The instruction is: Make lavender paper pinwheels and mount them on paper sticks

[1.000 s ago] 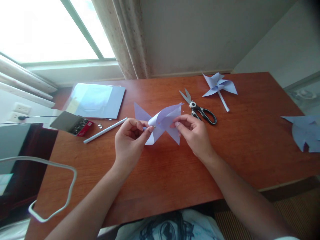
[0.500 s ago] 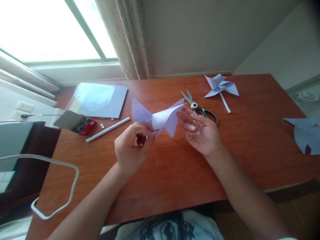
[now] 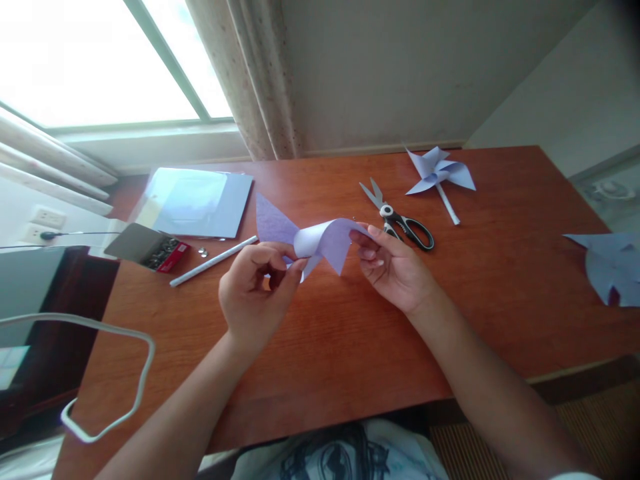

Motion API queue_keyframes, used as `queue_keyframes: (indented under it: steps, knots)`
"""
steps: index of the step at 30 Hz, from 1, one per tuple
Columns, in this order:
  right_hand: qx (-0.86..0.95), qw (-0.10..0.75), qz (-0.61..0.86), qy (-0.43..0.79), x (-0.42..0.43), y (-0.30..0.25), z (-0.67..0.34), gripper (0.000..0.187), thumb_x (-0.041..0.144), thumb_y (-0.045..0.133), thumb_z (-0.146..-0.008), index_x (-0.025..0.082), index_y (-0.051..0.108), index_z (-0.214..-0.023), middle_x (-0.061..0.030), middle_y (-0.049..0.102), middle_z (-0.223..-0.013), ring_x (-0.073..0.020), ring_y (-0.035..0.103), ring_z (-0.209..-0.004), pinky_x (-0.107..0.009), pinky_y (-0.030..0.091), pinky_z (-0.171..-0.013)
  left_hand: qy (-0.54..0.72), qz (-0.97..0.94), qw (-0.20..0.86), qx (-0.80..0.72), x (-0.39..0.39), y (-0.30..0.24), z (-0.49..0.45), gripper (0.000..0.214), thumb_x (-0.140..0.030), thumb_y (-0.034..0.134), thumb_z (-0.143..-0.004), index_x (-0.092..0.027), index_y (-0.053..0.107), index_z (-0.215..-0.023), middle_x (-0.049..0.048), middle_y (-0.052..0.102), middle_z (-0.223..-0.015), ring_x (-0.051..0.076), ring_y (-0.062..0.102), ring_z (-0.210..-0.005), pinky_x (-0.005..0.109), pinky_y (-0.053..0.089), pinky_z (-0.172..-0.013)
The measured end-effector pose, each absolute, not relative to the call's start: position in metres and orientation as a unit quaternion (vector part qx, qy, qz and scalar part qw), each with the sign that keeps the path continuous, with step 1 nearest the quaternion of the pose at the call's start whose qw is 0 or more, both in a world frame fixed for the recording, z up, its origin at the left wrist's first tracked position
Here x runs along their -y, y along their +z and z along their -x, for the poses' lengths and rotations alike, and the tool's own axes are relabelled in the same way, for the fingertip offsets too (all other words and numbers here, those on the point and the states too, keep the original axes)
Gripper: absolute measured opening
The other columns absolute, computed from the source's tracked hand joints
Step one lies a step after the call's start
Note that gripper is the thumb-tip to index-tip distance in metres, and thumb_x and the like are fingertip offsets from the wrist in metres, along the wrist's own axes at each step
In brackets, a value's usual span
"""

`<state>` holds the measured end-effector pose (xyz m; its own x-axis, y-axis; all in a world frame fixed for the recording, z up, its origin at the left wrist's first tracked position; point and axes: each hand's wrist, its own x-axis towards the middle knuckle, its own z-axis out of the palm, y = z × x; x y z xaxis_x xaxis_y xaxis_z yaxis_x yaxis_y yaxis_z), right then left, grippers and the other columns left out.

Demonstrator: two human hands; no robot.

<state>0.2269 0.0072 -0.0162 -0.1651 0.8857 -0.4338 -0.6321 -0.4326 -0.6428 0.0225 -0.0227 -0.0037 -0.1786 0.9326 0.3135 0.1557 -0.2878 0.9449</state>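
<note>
A lilac paper pinwheel head [image 3: 313, 240] is held above the table between my two hands, its sheet curled over in the middle. My left hand [image 3: 260, 280] pinches the folded centre at the lower side with thumb and forefinger. At the opposite side, my right hand [image 3: 395, 267] grips one paper corner between thumb and fingers. One pointed blade stands up at the upper left, and another hangs down near the right hand. The exact spot under the left fingertips is hidden. Scissors [image 3: 395, 217] with black and white handles lie, blades apart, just beyond my right hand.
A finished pinwheel [image 3: 440, 175] on a paper stick lies at the back right. At the left are a rolled paper stick [image 3: 213, 261], small metal pieces [image 3: 203, 253], an opened red box [image 3: 170, 256] and a folder of sheets [image 3: 200, 200]. Paper scraps [image 3: 613, 267] sit far right; a white cable [image 3: 145, 373] loops left.
My right hand has closed on the paper's right corner and bent it down toward the near side. My left hand keeps its pinch on the centre.
</note>
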Motion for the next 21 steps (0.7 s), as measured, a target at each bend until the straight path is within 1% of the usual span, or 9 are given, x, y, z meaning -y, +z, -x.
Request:
queue_keyframes:
  steps: [5,9,12,14,16,19,21]
  knots:
    - [0.154,0.506,0.395,0.751,-0.007,-0.018,-0.226,0.021,0.024,0.087,-0.068,0.022,0.076,-0.086,0.0041,0.073,-0.079,-0.0041,0.055,-0.057,-0.011,0.041,-0.043,0.580,-0.525,0.355,-0.512,0.022,0.002,-0.022,0.030,-0.021,0.083,-0.075,-0.022,0.053,-0.074,-0.0006,0.070,-0.083,0.012,0.062,-0.067,0.023,0.046,-0.057]
    - [0.153,0.514,0.396,0.745,-0.007,-0.017,-0.224,0.021,0.020,0.090,-0.065,0.021,0.076,-0.082,0.0055,0.069,-0.072,-0.0031,0.054,-0.056,-0.010,0.041,-0.044,0.586,-0.504,0.395,-0.497,0.019,0.001,-0.023,0.030,-0.019,0.083,-0.075,-0.021,0.053,-0.075,-0.0004,0.070,-0.082,0.011,0.062,-0.069,0.022,0.047,-0.061]
    - [0.189,0.532,0.411,0.715,-0.004,-0.015,-0.221,0.019,0.020,0.090,-0.064,0.021,0.077,-0.079,0.0051,0.069,-0.068,-0.0038,0.055,-0.055,-0.012,0.041,-0.045,0.595,-0.478,0.427,-0.485,0.016,-0.004,-0.023,0.031,-0.019,0.084,-0.075,-0.019,0.053,-0.076,-0.0004,0.070,-0.082,0.010,0.061,-0.068,0.021,0.047,-0.062]
    - [0.228,0.541,0.426,0.688,-0.002,-0.016,-0.219,0.017,0.022,0.089,-0.066,0.021,0.078,-0.079,0.0044,0.069,-0.066,-0.0052,0.055,-0.055,-0.014,0.041,-0.046,0.599,-0.457,0.452,-0.478,0.014,-0.007,-0.022,0.033,-0.020,0.085,-0.074,-0.019,0.052,-0.076,-0.0008,0.069,-0.081,0.009,0.061,-0.066,0.021,0.047,-0.061]
    - [0.274,0.548,0.437,0.658,0.001,-0.017,-0.217,0.014,0.024,0.086,-0.071,0.022,0.079,-0.083,0.0034,0.069,-0.064,-0.0065,0.056,-0.055,-0.016,0.041,-0.047,0.602,-0.440,0.475,-0.468,0.013,-0.010,-0.022,0.033,-0.020,0.085,-0.074,-0.019,0.052,-0.076,-0.0008,0.069,-0.082,0.009,0.062,-0.068,0.020,0.048,-0.061]
    - [0.358,0.560,0.455,0.593,0.006,-0.018,-0.213,0.013,0.025,0.079,-0.080,0.022,0.080,-0.093,0.0026,0.069,-0.064,-0.0081,0.057,-0.055,-0.019,0.043,-0.048,0.603,-0.425,0.499,-0.454,0.012,-0.011,-0.021,0.033,-0.018,0.085,-0.074,-0.019,0.053,-0.076,-0.0005,0.070,-0.082,0.009,0.063,-0.071,0.019,0.049,-0.063]
    - [0.415,0.555,0.469,0.548,0.011,-0.017,-0.210,0.016,0.026,0.073,-0.087,0.023,0.079,-0.102,0.0028,0.068,-0.063,-0.0097,0.058,-0.055,-0.022,0.046,-0.050,0.602,-0.419,0.514,-0.445,0.012,-0.012,-0.021,0.032,-0.016,0.085,-0.074,-0.019,0.053,-0.077,-0.0004,0.070,-0.082,0.009,0.063,-0.072,0.018,0.049,-0.064]
